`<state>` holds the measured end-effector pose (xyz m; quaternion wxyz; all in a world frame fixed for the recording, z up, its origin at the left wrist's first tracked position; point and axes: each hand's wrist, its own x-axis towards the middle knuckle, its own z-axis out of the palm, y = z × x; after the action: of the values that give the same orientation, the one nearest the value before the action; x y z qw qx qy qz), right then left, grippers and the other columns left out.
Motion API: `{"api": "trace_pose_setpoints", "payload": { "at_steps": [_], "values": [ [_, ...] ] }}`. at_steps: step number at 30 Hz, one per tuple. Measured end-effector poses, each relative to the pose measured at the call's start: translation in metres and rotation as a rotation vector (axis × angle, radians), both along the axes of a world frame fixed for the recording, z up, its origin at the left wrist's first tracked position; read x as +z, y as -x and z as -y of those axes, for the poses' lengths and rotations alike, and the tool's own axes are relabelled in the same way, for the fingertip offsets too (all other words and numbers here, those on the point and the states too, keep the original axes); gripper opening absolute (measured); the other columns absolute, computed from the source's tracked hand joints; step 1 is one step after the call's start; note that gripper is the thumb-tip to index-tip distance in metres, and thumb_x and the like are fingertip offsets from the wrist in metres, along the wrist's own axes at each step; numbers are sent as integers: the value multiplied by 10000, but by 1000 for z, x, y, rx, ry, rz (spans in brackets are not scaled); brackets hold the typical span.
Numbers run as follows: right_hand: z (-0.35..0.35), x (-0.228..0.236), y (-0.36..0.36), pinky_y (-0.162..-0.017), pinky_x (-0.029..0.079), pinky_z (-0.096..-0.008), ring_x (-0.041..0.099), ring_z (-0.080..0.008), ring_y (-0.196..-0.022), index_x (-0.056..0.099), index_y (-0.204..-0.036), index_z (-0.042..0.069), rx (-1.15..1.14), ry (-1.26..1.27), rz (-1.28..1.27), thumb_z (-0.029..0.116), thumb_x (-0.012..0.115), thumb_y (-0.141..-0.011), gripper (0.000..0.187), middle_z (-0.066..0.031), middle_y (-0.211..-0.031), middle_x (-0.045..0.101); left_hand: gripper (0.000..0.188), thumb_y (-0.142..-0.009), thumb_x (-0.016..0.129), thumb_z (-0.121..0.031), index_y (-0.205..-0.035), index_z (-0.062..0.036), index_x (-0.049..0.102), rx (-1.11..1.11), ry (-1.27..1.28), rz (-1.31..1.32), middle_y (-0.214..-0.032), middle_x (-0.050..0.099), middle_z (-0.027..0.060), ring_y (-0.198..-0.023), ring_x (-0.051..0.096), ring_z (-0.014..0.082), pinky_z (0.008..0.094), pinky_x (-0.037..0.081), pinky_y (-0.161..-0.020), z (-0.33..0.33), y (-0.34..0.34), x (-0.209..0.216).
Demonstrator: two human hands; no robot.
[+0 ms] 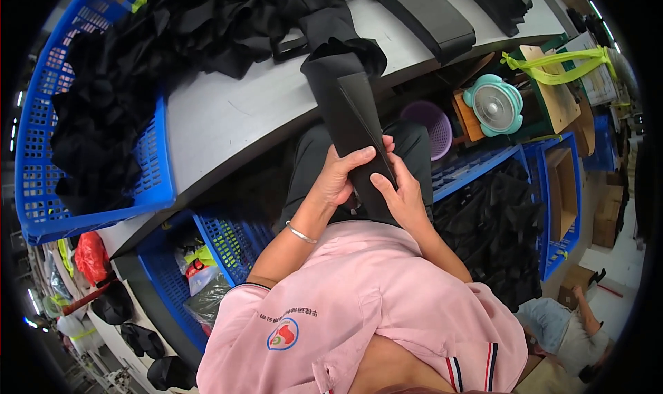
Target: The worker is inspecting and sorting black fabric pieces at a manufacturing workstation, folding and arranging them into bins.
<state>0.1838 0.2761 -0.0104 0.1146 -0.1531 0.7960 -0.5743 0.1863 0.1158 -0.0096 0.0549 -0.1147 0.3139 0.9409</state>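
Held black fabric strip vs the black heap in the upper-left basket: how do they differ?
The black fabric strip is long and mostly smooth; the black heap is crumpled. The strip is gripped by the left hand and right hand; the heap lies partly in the blue basket. Both look like black fabric.

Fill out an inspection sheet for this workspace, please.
Surface: smooth grey worktop, bearing loosely heaped black fabric and flat black stacks.
Job's things: long folded black fabric piece, held above the lap.
Clutter: blue perforated plastic basket at left, heaped with black fabric.
Grip: left hand and right hand both hold the folded piece.
Cables: nothing seen.
Surroundings: round turquoise fan, purple perforated basket, another person at lower right.
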Motion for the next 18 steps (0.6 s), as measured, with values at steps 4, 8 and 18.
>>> {"api": "trace_pose_setpoints", "payload": {
  "at_steps": [4,8,18],
  "values": [
    [3,-2,4,-937,504,-336,649,-266,-1147,508,-1368,-15,35,13,106,237,630,-980,479,-194,-1201,672,365,-839,731,-111,-1164,26,634,9,20,78,-1124,696,158,-1007,678,233,392,560,-932,6,5,-12],
    [3,-9,10,-908,502,-297,646,-177,-1048,535,-1356,-18,22,106,133,224,598,-1002,433,-147,-1155,686,373,-842,735,-106,-1181,14,636,-35,126,55,-1169,678,148,-1044,650,215,361,516,-969,7,11,-13],
    [5,-13,49,-778,531,-306,710,-241,-863,565,-1333,-12,-44,-96,-109,151,620,-967,404,-202,-1027,712,403,-864,665,-78,-1263,-136,672,603,1567,-79,-1449,452,178,-1190,517,338,391,433,-984,77,99,-51]
  ]
}}
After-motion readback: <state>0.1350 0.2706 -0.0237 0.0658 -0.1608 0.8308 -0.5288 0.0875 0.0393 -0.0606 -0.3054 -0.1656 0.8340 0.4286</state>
